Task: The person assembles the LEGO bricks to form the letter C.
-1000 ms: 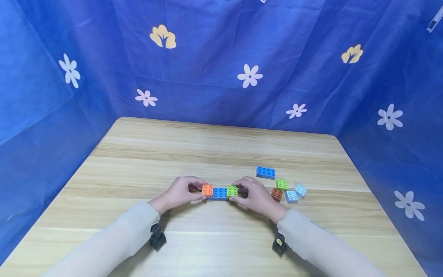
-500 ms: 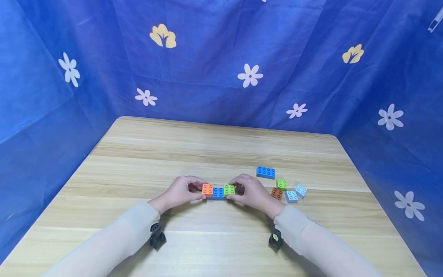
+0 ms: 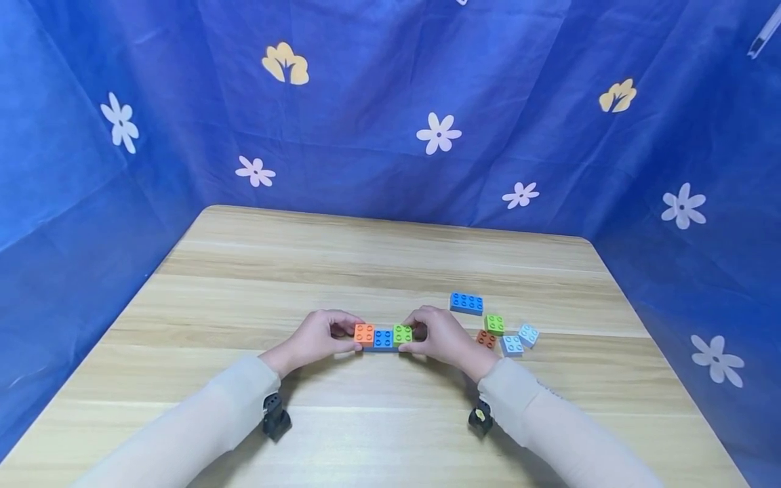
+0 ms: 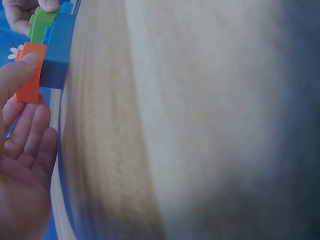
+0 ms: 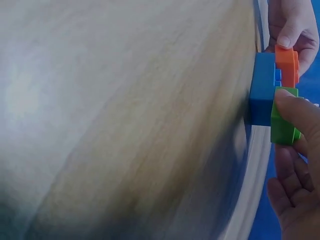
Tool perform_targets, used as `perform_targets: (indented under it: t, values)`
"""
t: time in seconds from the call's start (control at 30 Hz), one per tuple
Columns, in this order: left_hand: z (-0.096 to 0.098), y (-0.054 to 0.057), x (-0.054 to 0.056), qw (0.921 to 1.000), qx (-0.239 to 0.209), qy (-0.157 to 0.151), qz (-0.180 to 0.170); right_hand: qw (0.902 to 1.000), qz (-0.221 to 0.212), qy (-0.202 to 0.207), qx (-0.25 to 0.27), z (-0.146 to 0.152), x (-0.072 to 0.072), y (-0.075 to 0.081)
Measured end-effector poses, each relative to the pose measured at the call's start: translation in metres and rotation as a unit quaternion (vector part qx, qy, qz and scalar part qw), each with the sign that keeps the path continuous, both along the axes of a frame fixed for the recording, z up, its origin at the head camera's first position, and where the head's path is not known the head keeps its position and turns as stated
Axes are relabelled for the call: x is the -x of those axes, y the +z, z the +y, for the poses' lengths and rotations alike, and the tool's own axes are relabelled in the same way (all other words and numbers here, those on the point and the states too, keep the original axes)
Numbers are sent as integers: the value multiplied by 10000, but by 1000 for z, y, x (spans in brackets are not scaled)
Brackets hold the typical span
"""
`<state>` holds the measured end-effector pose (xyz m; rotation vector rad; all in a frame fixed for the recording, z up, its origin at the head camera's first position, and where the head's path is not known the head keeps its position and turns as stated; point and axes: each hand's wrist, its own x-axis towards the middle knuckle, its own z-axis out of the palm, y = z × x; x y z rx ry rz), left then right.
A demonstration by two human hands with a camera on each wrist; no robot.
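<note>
In the head view a blue building brick (image 3: 383, 339) lies near the table's middle, an orange brick (image 3: 364, 335) on its left end and a lime-green brick (image 3: 403, 335) on its right end. Both small bricks jut out past the blue one. My left hand (image 3: 314, 341) pinches the orange brick, its thumb (image 4: 27, 64) on the near side. With thumb and fingers, my right hand (image 3: 447, 341) holds the green brick. Two columns of blue studs show between them. The right wrist view shows the green brick (image 5: 283, 122) against the blue brick's top (image 5: 263, 87).
Right of my right hand lie loose bricks: a long blue one (image 3: 466, 303), a green one (image 3: 495, 324), a brown one (image 3: 486, 339) and two pale blue ones, one (image 3: 512, 346) closer to me. Blue flowered cloth (image 3: 366, 102) surrounds the wooden table (image 3: 366, 420).
My right hand has moved slightly left with the green brick, so fewer blue studs show between it and the orange brick. The left hand keeps its hold in place.
</note>
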<state>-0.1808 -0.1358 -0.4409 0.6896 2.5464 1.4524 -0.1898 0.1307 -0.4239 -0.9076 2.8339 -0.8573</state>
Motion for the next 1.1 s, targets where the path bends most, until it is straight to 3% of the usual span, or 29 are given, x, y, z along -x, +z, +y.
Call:
perform_targets:
  t: [0.2,0.43,0.77,1.1]
  values:
    - [0,-2,-2,10000,15,-16,-48,10000,-12,45,30,2,-2,-6]
    - [1,-2,-1,10000,13,-29,31,9987,-21,153,494,10,-6,-12]
    - [0,-2,1,10000,-25,-15,37,9963,32,-36,857,40,-10,-14]
    - [0,-2,1,10000,9,12,31,9915,597,-222,1136,84,-16,-13]
